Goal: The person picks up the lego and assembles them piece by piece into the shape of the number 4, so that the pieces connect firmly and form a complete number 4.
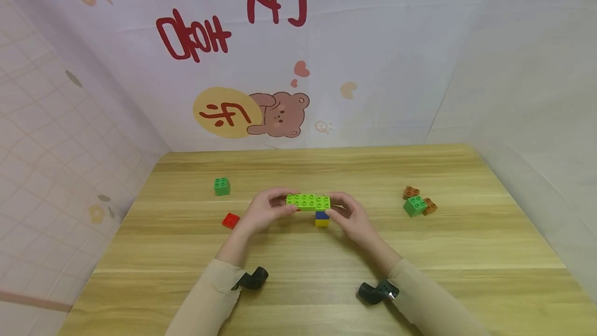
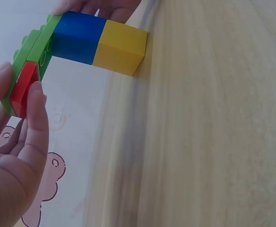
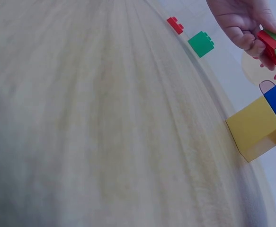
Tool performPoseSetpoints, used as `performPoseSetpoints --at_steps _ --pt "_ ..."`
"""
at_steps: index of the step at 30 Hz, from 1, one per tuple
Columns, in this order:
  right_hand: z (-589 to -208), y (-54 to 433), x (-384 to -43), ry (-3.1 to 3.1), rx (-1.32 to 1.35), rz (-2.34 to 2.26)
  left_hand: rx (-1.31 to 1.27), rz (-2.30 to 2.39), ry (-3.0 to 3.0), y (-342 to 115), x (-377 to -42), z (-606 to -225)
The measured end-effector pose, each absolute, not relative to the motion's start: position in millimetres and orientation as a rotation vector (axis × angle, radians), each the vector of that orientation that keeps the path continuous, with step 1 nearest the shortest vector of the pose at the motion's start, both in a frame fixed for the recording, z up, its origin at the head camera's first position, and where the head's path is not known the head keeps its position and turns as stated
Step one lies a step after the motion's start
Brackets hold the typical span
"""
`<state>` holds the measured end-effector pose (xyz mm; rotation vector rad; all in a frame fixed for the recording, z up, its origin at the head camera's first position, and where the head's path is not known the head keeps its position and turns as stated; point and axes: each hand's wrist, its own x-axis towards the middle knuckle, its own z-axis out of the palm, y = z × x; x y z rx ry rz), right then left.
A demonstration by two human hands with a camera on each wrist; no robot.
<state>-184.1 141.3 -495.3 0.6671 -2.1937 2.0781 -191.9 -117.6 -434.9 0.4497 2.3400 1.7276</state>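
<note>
Both hands hold a bridge-shaped build of toy building bricks in the middle of the table. Its bright green studded top [image 1: 305, 203] runs left to right. Beneath the right end are a blue brick [image 2: 78, 38] and, lowest, a yellow brick [image 2: 121, 47], its bottom right at the tabletop. A thin red brick [image 2: 22, 92] is under the left end. My left hand [image 1: 263, 210] pinches that end, thumb on the green top and a fingertip under the red brick. My right hand [image 1: 353, 219] grips the green top's right end between thumb and fingers.
On the left of the wooden table [image 1: 298, 294] lie a green brick [image 1: 222, 186] and a flat red brick [image 1: 230, 220]. To the right, another green brick [image 1: 414, 206] sits against two brown bricks [image 1: 411, 192]. A printed cloth [image 1: 373, 56] hangs behind the table.
</note>
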Motion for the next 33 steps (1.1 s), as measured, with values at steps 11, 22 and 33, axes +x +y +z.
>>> performPoseSetpoints --at_steps 11,22,33 --pt "-497 142 -184 -2.206 0.648 2.093 0.482 1.731 2.356 -132 -183 -432" --pt "-498 142 -184 -2.188 0.669 2.079 0.445 1.800 2.431 -163 -176 -440" --pt "-498 142 -184 -2.156 0.690 2.047 0.379 1.878 2.577 -197 -169 -442"
